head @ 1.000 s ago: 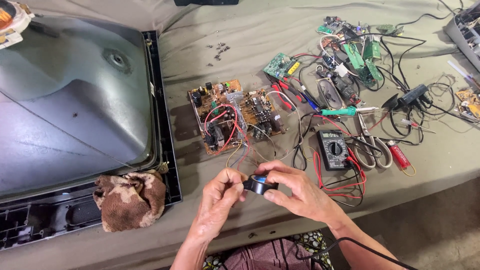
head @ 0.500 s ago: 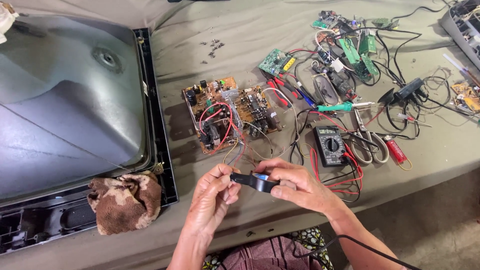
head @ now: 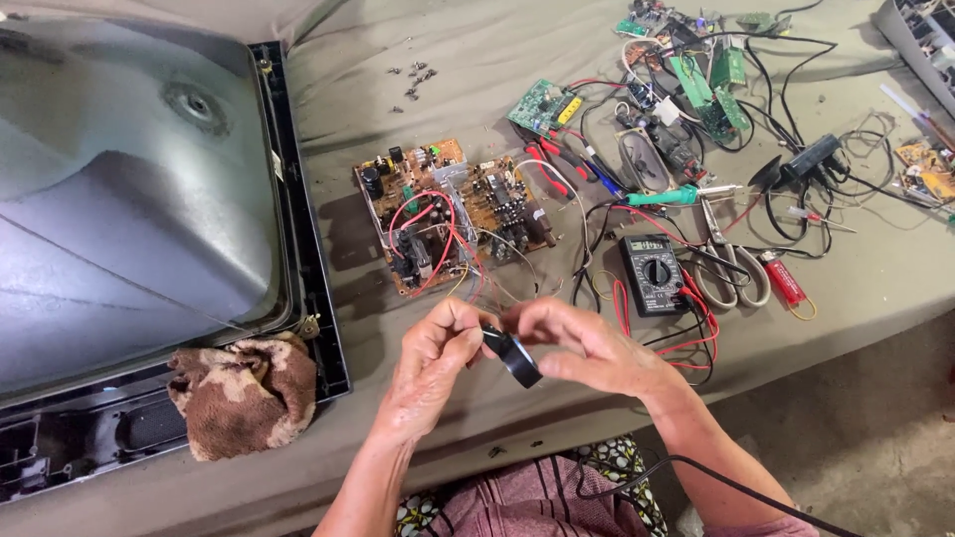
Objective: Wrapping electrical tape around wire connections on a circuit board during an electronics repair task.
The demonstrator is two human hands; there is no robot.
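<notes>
Both hands (head: 517,348) meet, fingers pinched (forearms angled inward).

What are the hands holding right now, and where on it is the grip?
A small black roll of tape, pinched at its rim between the fingertips of the left hand and the right hand, above the table edge.
</notes>
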